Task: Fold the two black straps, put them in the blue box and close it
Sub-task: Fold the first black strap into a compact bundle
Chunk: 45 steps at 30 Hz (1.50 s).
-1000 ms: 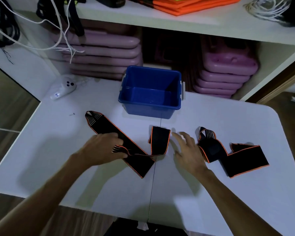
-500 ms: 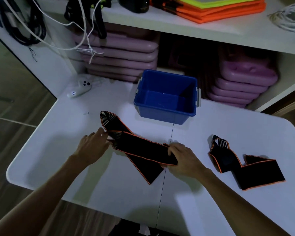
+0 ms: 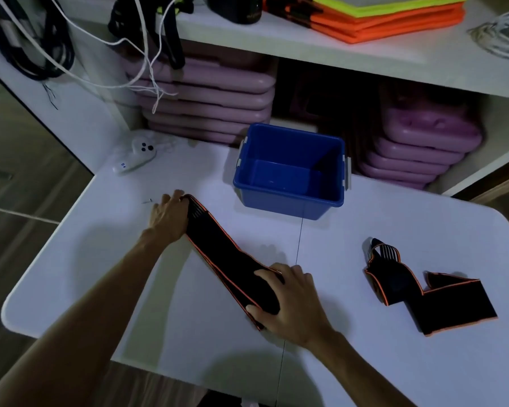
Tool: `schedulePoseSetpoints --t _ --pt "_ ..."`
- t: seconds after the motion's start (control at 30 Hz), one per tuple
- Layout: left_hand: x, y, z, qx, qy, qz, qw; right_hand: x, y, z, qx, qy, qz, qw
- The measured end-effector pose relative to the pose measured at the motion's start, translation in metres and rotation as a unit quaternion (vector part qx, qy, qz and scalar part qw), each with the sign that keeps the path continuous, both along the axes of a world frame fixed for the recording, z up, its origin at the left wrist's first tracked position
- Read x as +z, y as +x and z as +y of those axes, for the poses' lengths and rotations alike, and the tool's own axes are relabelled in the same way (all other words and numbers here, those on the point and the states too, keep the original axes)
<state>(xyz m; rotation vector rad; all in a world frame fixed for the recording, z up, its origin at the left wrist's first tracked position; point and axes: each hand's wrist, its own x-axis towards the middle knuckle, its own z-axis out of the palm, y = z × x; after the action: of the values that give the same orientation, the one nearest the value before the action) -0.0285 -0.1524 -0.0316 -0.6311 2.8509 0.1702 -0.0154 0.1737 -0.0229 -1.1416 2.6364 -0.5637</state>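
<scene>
White and smooth, the desk (image 3: 394,230) carries everything, and the step in hand seems to be the first fold of the strap that lies between the two hands. To do it well, I think the layers should be kept edge on edge, so that the orange borders run together, and both ends should be pressed flat before the next fold is made; a shorter, tight packet will go more easily into the blue box (image 3: 290,198), which stands open just beyond the hands, empty as far as I can see, and no lid shows anywhere. The first black strap (image 3: 227,257) is a long band with thin orange edging, lying diagonally and already doubled, it seems, with a striped elastic part at its far end. The second black strap (image 3: 441,301) lies well to the right of the right hand, bent in a zigzag and not yet folded. The left hand (image 3: 168,221) is closed around the far, striped end of the first strap. The right hand (image 3: 291,304) grips the near end, thumb below and fingers on top.
</scene>
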Motion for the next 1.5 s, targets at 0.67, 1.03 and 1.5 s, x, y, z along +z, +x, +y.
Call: schedulePoseSetpoints --t 0.67,1.03,1.5 --pt "-0.027 -0.019 -0.028 0.178 0.140 0.142 0.964 -0.048 0.022 -0.010 -0.033 0.186 -0.007 0.982" --pt "-0.029 -0.025 -0.033 0.177 0.114 0.093 0.973 -0.054 0.036 -0.007 -0.041 0.176 0.015 0.983" --pt "-0.042 -0.025 -0.028 0.178 0.147 0.182 0.956 -0.057 0.036 -0.003 -0.063 0.132 0.004 0.989"
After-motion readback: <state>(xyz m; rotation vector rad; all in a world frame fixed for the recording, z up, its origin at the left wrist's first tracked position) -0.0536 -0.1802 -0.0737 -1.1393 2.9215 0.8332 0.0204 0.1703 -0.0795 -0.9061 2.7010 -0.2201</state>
